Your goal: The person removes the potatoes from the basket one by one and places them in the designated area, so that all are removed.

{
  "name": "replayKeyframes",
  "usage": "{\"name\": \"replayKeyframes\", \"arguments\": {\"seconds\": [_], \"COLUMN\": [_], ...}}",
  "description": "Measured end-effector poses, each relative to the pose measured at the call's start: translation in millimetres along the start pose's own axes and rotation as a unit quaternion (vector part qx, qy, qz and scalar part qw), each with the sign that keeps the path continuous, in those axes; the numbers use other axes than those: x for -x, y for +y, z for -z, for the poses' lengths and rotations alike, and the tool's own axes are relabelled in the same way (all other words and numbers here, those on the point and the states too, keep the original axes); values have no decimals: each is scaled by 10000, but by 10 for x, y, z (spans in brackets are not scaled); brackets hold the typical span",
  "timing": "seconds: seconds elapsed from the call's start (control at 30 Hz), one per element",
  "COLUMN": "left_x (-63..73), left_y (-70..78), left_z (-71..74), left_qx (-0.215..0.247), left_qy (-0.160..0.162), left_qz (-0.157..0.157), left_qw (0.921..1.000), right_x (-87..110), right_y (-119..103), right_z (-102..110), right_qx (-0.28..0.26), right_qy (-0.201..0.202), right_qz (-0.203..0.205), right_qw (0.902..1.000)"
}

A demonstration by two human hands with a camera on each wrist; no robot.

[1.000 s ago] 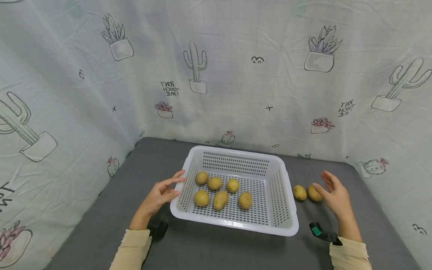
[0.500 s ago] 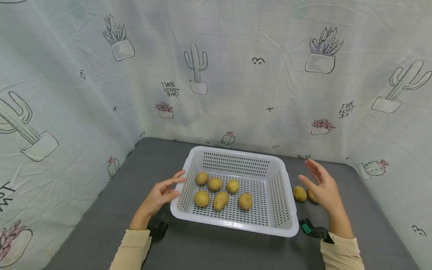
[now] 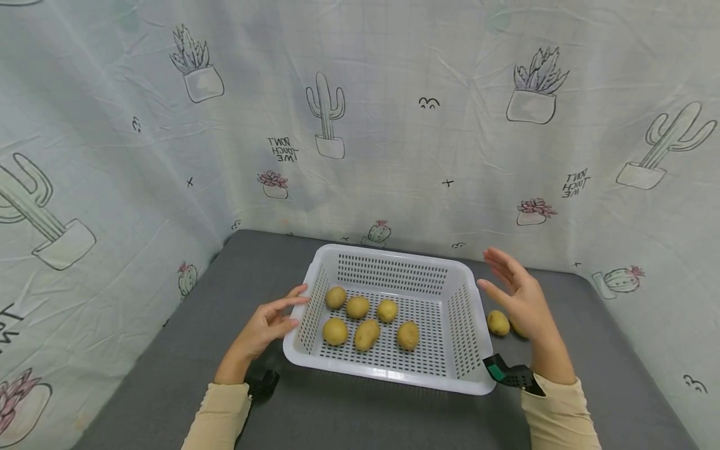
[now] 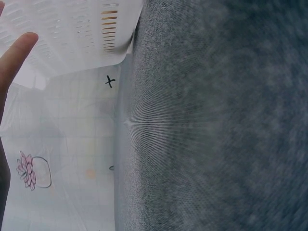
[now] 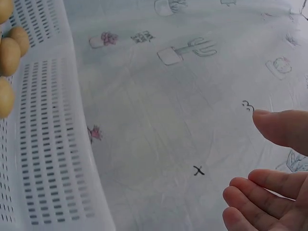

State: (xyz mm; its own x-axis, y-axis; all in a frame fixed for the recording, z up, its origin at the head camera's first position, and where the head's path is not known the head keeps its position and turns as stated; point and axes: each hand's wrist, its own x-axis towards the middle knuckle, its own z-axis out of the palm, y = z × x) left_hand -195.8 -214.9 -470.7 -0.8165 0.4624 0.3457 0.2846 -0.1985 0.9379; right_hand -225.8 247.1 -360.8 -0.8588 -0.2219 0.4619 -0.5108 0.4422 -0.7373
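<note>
A white perforated plastic basket (image 3: 388, 374) sits on the grey table with several potatoes (image 3: 367, 335) spread over its left and middle part. My left hand (image 3: 260, 330) is at the basket's left rim, its fingers extended and fingertips at the edge. In the left wrist view a straight digit (image 4: 19, 53) shows against the basket's outer wall. My right hand (image 3: 523, 300) is raised just right of the basket's right rim, thumb and fingers apart with nothing between them. Behind it on the table lie a potato (image 3: 498, 323) and another potato (image 3: 517, 329), mostly hidden by the hand.
The grey tabletop (image 3: 236, 269) extends around the basket. A pale curtain (image 3: 388, 125) printed with cacti and potted plants hangs behind and along both sides. A black wrist device (image 3: 509, 373) is on the right wrist, and a black wrist device (image 3: 263, 385) on the left.
My right hand has moved left and farther back, from beside the two loose potatoes to near the basket's right rim. The left hand, basket and potatoes stay in place.
</note>
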Motion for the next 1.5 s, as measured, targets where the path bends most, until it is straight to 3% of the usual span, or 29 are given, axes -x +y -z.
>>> {"name": "replayKeyframes", "arguments": {"seconds": [0.8, 1.23, 1.5], "left_x": [-5, -3, 0], "left_y": [24, -2, -17], "left_z": [-9, 13, 18], "left_qx": [-99, -109, -96], "left_qy": [75, 96, 77], "left_qz": [42, 65, 80], "left_qw": [9999, 9999, 9999], "right_x": [-399, -472, -463], "right_y": [-89, -19, 65], "right_z": [-569, -782, -842], "right_qx": [-371, -570, -517], "right_qy": [-1112, -1915, -2391], "right_qz": [-73, -425, -425], "right_qw": [9931, 9789, 9687]}}
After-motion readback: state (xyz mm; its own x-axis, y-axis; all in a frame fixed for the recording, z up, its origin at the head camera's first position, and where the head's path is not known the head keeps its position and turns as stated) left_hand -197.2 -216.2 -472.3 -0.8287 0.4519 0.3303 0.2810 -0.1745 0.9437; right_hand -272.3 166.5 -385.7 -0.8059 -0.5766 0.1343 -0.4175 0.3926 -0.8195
